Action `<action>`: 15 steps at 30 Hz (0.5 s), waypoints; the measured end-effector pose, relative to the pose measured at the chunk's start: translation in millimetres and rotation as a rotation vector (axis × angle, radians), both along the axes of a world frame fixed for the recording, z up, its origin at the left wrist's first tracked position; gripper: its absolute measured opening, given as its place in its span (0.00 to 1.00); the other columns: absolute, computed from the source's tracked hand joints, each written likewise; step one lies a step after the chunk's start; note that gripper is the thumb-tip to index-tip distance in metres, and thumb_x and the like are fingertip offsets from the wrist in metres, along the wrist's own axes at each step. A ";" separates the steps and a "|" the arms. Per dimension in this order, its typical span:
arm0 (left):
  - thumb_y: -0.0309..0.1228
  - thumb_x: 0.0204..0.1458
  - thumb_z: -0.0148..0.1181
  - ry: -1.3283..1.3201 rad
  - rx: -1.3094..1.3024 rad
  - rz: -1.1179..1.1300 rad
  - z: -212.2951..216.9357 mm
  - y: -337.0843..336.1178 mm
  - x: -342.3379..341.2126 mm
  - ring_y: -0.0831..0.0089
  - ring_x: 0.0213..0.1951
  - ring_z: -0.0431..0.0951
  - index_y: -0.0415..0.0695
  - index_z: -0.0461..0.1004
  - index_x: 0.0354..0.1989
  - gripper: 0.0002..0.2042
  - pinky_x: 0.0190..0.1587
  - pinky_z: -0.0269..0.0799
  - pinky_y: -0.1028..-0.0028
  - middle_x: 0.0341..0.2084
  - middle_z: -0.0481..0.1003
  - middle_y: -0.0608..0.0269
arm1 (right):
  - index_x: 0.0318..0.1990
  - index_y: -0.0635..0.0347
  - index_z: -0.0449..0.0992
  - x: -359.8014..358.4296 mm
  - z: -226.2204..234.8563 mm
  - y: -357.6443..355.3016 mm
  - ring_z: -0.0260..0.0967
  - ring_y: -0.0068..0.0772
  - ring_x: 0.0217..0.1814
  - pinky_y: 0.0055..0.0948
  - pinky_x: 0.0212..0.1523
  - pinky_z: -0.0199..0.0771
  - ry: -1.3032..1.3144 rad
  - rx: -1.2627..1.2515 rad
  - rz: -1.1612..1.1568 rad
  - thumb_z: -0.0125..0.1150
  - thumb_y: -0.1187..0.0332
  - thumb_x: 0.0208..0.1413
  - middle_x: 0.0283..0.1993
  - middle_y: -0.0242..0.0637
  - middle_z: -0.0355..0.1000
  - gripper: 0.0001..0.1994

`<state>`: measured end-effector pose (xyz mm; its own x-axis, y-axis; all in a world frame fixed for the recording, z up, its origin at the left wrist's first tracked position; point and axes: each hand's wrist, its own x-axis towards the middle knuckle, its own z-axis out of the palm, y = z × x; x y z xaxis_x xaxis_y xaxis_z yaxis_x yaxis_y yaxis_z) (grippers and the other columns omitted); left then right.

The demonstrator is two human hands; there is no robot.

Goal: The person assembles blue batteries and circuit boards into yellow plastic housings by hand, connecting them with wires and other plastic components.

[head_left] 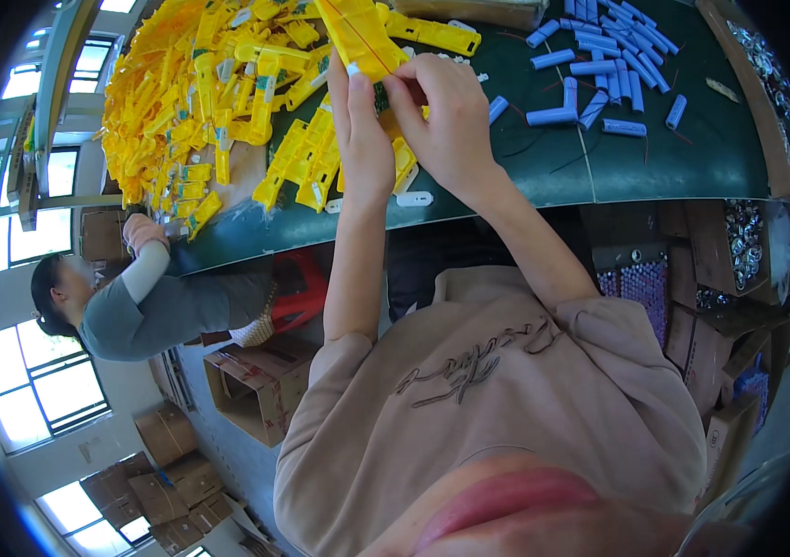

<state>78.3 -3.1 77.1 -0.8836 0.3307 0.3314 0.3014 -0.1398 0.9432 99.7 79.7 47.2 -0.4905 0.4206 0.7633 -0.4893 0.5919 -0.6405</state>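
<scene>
Head view, looking down over the person's beige sweatshirt [497, 390] to a dark green counter [655, 158]. Both forearms rise from the chest to the counter's near edge. Left hand [364, 130]: fingers straight and held together, palm side pressed against a long yellow plastic housing [358, 37], which stands tilted with its far end pointing away over the counter. Right hand [448, 116]: fingers curled, thumb and forefinger pinched together on the near end of the same housing, close beside the left fingertips; what small part lies between them cannot be told. Small white plastic pieces [413, 199] lie on the counter just below the hands.

Below the counter edge, nearer the body: a red stool [306, 288], open brown cardboard boxes [255, 381] on the floor at left, and at right a carton of purple-blue cylinder ends [646, 283] beside boxes of small silvery metal parts [743, 237].

On the counter to the left, a large heap of yellow plastic housings [200, 102], like the held one, spreads toward the far edge. To the right, well apart from the heap, blue cylindrical cells [599, 65] lie scattered, some with thin red wires.

At far left a co-worker in a grey top [144, 311] leans at the counter, one hand [139, 232] at the heap's edge. Bright windows [32, 381] stand behind.
</scene>
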 end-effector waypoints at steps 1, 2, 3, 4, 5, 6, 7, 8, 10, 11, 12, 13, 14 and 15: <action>0.38 0.62 0.34 -0.005 -0.002 0.002 -0.3 -0.5 -0.9 0.70 0.54 0.67 0.44 0.54 0.62 0.21 0.54 0.63 0.71 0.53 0.65 0.58 | 0.29 0.60 0.68 -2.6 -0.3 -0.8 0.68 0.39 0.32 0.36 0.34 0.63 0.014 0.019 -0.004 0.61 0.72 0.49 0.27 0.39 0.69 0.06; 0.39 0.63 0.35 -0.046 0.018 -0.006 -0.9 -1.3 -1.6 0.70 0.53 0.67 0.44 0.54 0.62 0.21 0.54 0.63 0.71 0.52 0.66 0.59 | 0.30 0.60 0.68 -1.6 -0.6 -1.4 0.68 0.39 0.32 0.36 0.35 0.63 -0.014 0.041 -0.003 0.61 0.72 0.49 0.28 0.39 0.69 0.07; 0.39 0.63 0.35 -0.088 0.037 -0.014 -1.9 -2.3 -2.6 0.70 0.52 0.68 0.45 0.54 0.62 0.21 0.53 0.64 0.71 0.52 0.66 0.59 | 0.30 0.60 0.68 -2.0 -2.1 -2.5 0.68 0.39 0.32 0.36 0.35 0.63 -0.018 0.039 -0.001 0.61 0.72 0.49 0.28 0.39 0.69 0.07; 0.39 0.63 0.35 -0.092 0.037 -0.012 -4.8 -3.2 -5.5 0.70 0.52 0.68 0.45 0.54 0.62 0.21 0.53 0.64 0.71 0.52 0.66 0.59 | 0.30 0.59 0.69 -2.7 -3.7 -3.4 0.67 0.38 0.31 0.35 0.34 0.63 -0.005 0.057 -0.020 0.61 0.72 0.49 0.27 0.38 0.69 0.06; 0.39 0.63 0.35 -0.086 0.055 -0.017 -9.2 -4.4 -9.7 0.70 0.51 0.68 0.45 0.55 0.61 0.21 0.53 0.64 0.71 0.51 0.66 0.59 | 0.31 0.59 0.69 -3.6 -5.3 -4.5 0.67 0.36 0.29 0.33 0.33 0.63 0.009 0.075 -0.039 0.61 0.72 0.50 0.27 0.37 0.68 0.06; 0.40 0.63 0.35 -0.081 0.073 -0.023 -12.0 -5.6 -12.7 0.70 0.50 0.69 0.45 0.55 0.61 0.20 0.53 0.65 0.71 0.50 0.67 0.60 | 0.31 0.59 0.69 -5.3 -6.8 -6.2 0.67 0.36 0.29 0.33 0.33 0.63 0.005 0.075 -0.037 0.61 0.72 0.50 0.27 0.37 0.68 0.06; 0.40 0.63 0.35 -0.089 0.075 -0.022 -13.7 -4.5 -13.2 0.70 0.50 0.69 0.45 0.55 0.61 0.20 0.53 0.65 0.71 0.50 0.67 0.60 | 0.31 0.59 0.69 -6.8 -9.3 -6.6 0.66 0.37 0.30 0.34 0.34 0.63 0.015 0.089 -0.048 0.61 0.72 0.50 0.27 0.37 0.68 0.06; 0.38 0.62 0.37 -0.138 0.147 -0.036 -14.6 -3.1 -13.4 0.71 0.50 0.69 0.45 0.56 0.60 0.20 0.52 0.66 0.72 0.49 0.67 0.60 | 0.31 0.59 0.69 -8.3 -11.6 -6.8 0.66 0.38 0.30 0.35 0.34 0.62 0.024 0.103 -0.058 0.61 0.72 0.49 0.28 0.37 0.68 0.06; 0.37 0.62 0.39 -0.200 0.221 -0.047 -18.0 -2.6 -14.5 0.71 0.49 0.69 0.45 0.56 0.60 0.19 0.51 0.66 0.72 0.49 0.68 0.60 | 0.31 0.59 0.69 -8.8 -12.4 -6.0 0.66 0.39 0.31 0.35 0.35 0.62 0.015 0.134 -0.051 0.61 0.73 0.49 0.28 0.37 0.68 0.06; 0.35 0.61 0.40 -0.180 0.180 -0.042 -20.0 -4.3 -16.6 0.71 0.48 0.70 0.45 0.56 0.60 0.19 0.50 0.67 0.73 0.48 0.68 0.60 | 0.31 0.59 0.69 -8.2 -12.8 -5.4 0.66 0.40 0.32 0.35 0.36 0.62 0.014 0.163 -0.043 0.61 0.73 0.48 0.28 0.37 0.68 0.06; 0.33 0.60 0.42 -0.160 0.140 -0.037 -21.9 -5.9 -18.3 0.71 0.48 0.70 0.45 0.56 0.59 0.19 0.49 0.68 0.73 0.48 0.68 0.60 | 0.31 0.59 0.69 -8.1 -13.8 -4.2 0.66 0.40 0.32 0.35 0.36 0.62 0.002 0.165 -0.041 0.61 0.73 0.48 0.28 0.37 0.68 0.06; 0.33 0.60 0.42 -0.171 0.143 -0.036 -23.4 -6.9 -19.5 0.71 0.48 0.70 0.45 0.56 0.59 0.19 0.49 0.68 0.73 0.48 0.68 0.60 | 0.31 0.58 0.69 -8.7 -14.9 -2.2 0.67 0.39 0.33 0.35 0.37 0.63 -0.006 0.219 -0.043 0.60 0.72 0.48 0.29 0.37 0.69 0.06; 0.30 0.59 0.44 -0.189 0.175 -0.041 -24.7 -7.7 -20.4 0.75 0.44 0.70 0.43 0.56 0.59 0.19 0.45 0.68 0.76 0.45 0.68 0.60 | 0.31 0.58 0.69 -8.3 -16.7 -0.6 0.68 0.38 0.34 0.35 0.39 0.64 -0.012 0.274 -0.046 0.60 0.71 0.48 0.30 0.37 0.70 0.06; 0.27 0.58 0.45 -0.206 0.208 -0.046 -26.1 -9.0 -20.4 0.79 0.40 0.71 0.42 0.55 0.59 0.20 0.42 0.69 0.78 0.41 0.69 0.60 | 0.31 0.58 0.69 -6.7 -19.4 0.8 0.68 0.38 0.34 0.35 0.39 0.64 -0.022 0.279 -0.045 0.60 0.71 0.48 0.30 0.37 0.70 0.06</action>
<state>58.0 -12.1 51.0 -0.9249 0.3158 0.2116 0.0955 -0.3456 0.9335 93.1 80.5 27.8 -0.4941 0.2173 0.8418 -0.4464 0.7675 -0.4601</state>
